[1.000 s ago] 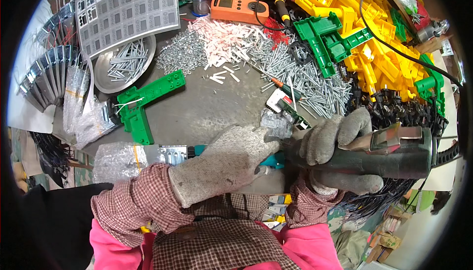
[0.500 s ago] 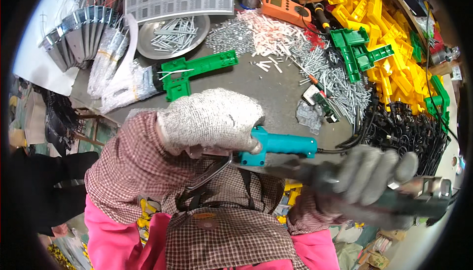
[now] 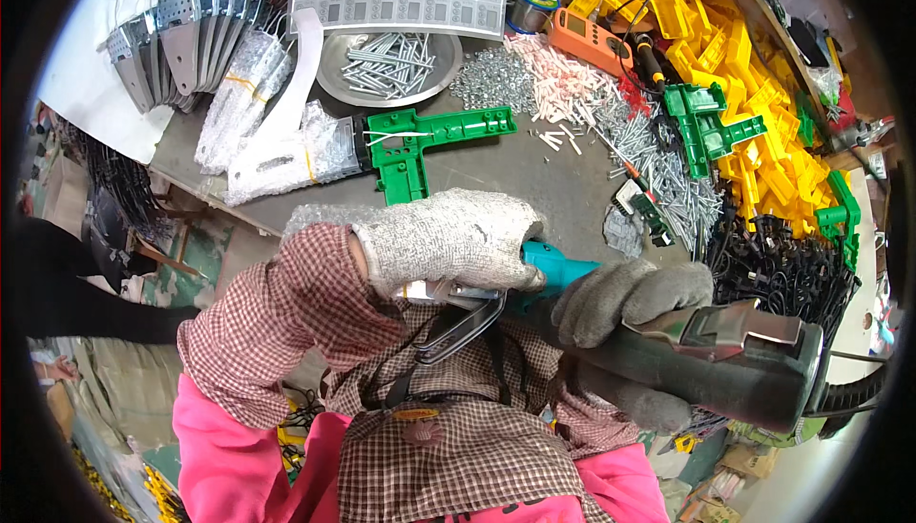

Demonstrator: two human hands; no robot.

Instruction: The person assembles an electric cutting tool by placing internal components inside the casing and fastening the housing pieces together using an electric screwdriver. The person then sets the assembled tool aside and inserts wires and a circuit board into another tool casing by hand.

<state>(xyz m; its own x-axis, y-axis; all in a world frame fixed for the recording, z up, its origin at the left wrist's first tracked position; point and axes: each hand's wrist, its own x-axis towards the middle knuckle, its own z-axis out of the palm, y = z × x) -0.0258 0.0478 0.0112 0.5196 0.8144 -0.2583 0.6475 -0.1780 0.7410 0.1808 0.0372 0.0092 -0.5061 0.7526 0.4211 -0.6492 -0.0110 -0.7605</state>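
My left hand (image 3: 448, 241), in a white knitted glove, is closed around a teal plastic handle (image 3: 565, 270). A bent metal loop (image 3: 464, 327) hangs below that grip. In a grey glove, my right hand (image 3: 625, 305) wraps a thick black cylindrical power tool (image 3: 735, 370), probably an electric screwdriver, with a metal clip on top and a ribbed cable at its rear. Its front end points at the handle; whether they touch is hidden by my fingers. Just beyond my left hand lies a green handle half (image 3: 468, 126), joined to a bubble-wrapped part (image 3: 320, 146).
Loose screws (image 3: 682, 184), pale pink sleeves (image 3: 553, 74) and a metal dish of long screws (image 3: 334, 74) cover the far side. Yellow housings (image 3: 754, 103) are heaped right, above black corded plugs (image 3: 763, 261). An orange meter (image 3: 587, 41) lies near a solder spool (image 3: 531, 10).
My right hand has brought the black tool leftward, up close to the teal handle. The handle now tilts more and shows less. The whole view has shifted slightly.
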